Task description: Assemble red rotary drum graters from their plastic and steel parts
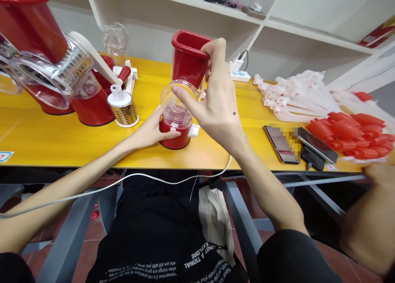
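Note:
A rotary drum grater (188, 65) with a red hopper, a clear round housing and a red base stands upright on the yellow table in front of me. My left hand (154, 128) wraps round its red base, thumb across the front near a small white tab. Higher up, my right hand (217, 98) grips the hopper and clear housing from the right, fingers over the rim and thumb at the round opening. A metal grating drum (124, 110) with a white top stands left of my left hand.
Assembled red graters (92, 98) crowd the left. White translucent handles (293, 93), red ribbed parts (354, 133) and phones (279, 145) lie right. A power strip (240, 75) sits behind; a white cable (148, 175) crosses the front edge. Another person's arm (370, 217) is at right.

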### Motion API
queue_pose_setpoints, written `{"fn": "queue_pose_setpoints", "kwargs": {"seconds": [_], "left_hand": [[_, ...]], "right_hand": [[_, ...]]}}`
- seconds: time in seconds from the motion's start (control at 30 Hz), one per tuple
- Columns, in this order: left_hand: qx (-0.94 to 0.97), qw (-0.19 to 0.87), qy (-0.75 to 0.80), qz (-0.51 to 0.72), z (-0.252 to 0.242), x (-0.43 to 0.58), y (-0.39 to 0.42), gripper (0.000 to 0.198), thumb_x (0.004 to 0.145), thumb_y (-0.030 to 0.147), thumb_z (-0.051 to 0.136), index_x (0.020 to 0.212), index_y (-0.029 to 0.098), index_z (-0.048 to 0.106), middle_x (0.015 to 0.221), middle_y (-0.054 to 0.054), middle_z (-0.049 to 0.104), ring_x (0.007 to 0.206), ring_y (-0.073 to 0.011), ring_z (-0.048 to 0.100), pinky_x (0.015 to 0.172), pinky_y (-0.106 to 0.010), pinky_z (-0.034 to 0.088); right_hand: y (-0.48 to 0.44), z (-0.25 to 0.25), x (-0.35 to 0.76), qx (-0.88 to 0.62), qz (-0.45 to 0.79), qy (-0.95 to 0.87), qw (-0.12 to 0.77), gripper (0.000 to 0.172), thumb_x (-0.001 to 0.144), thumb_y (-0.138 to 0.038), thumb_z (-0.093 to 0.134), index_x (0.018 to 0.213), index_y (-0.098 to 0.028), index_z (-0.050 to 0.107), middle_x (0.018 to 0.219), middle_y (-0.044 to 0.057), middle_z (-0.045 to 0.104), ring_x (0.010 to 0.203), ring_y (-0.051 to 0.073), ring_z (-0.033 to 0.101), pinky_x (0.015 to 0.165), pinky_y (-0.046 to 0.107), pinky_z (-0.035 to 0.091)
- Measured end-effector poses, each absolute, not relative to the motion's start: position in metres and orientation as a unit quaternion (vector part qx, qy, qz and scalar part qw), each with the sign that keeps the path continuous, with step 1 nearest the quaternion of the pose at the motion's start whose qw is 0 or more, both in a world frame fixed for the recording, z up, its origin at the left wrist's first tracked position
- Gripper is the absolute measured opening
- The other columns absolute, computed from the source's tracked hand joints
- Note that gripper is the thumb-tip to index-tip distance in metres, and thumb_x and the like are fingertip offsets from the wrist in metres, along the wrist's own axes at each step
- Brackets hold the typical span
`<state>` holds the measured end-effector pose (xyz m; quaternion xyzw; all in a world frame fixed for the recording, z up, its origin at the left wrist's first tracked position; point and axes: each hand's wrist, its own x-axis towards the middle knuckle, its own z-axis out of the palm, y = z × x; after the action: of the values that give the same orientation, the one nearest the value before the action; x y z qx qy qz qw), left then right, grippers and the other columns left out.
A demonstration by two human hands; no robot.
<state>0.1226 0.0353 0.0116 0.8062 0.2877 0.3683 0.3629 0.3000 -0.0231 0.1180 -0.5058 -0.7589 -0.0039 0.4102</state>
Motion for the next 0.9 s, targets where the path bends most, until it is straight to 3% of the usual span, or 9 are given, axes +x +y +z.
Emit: {"fn": "queue_pose_setpoints", "kwargs": {"seconds": [0.37, 0.53, 0.7, 0.9], "left_hand": [[0.784, 0.403, 0.305, 0.362, 0.013, 0.123, 0.034, 0.091, 0.073, 0.045, 0.085, 0.15, 0.019, 0.045, 0.155, -0.014, 0.05, 0.144, -0.0341, 0.048, 0.125, -0.051, 0.035], [0.774, 0.437, 0.308, 0.338, 0.018, 0.118, 0.036, 0.086, 0.074, 0.049, 0.085, 0.146, 0.017, 0.052, 0.148, -0.013, 0.058, 0.137, -0.0352, 0.055, 0.121, -0.051, 0.041], [0.791, 0.424, 0.286, 0.335, 0.02, 0.115, 0.04, 0.082, 0.076, 0.048, 0.085, 0.145, 0.016, 0.054, 0.15, -0.012, 0.056, 0.14, -0.0337, 0.053, 0.124, -0.048, 0.037], [0.803, 0.432, 0.267, 0.312, 0.02, 0.11, 0.043, 0.081, 0.078, 0.046, 0.083, 0.147, 0.018, 0.051, 0.153, -0.013, 0.053, 0.144, -0.0328, 0.049, 0.126, -0.047, 0.034]], "right_hand": [[-0.022, 0.125, 0.307, -0.494, -0.034, -0.777, 0.389, 0.06, 0.092, -0.056, 0.054, 0.129, -0.013, 0.034, 0.13, 0.011, 0.047, 0.105, 0.017, 0.044, 0.1, 0.033, 0.05], [-0.025, 0.133, 0.307, -0.524, -0.024, -0.769, 0.365, 0.052, 0.088, -0.052, 0.058, 0.127, -0.023, 0.038, 0.135, 0.008, 0.051, 0.112, 0.019, 0.047, 0.107, 0.03, 0.048], [-0.023, 0.13, 0.309, -0.518, -0.024, -0.771, 0.37, 0.07, 0.088, -0.055, 0.061, 0.134, -0.01, 0.034, 0.13, 0.016, 0.049, 0.116, 0.02, 0.048, 0.108, 0.032, 0.049], [-0.02, 0.125, 0.308, -0.537, -0.001, -0.764, 0.358, 0.077, 0.09, -0.057, 0.063, 0.142, -0.012, 0.028, 0.135, 0.016, 0.045, 0.125, 0.022, 0.049, 0.115, 0.039, 0.047]]}}
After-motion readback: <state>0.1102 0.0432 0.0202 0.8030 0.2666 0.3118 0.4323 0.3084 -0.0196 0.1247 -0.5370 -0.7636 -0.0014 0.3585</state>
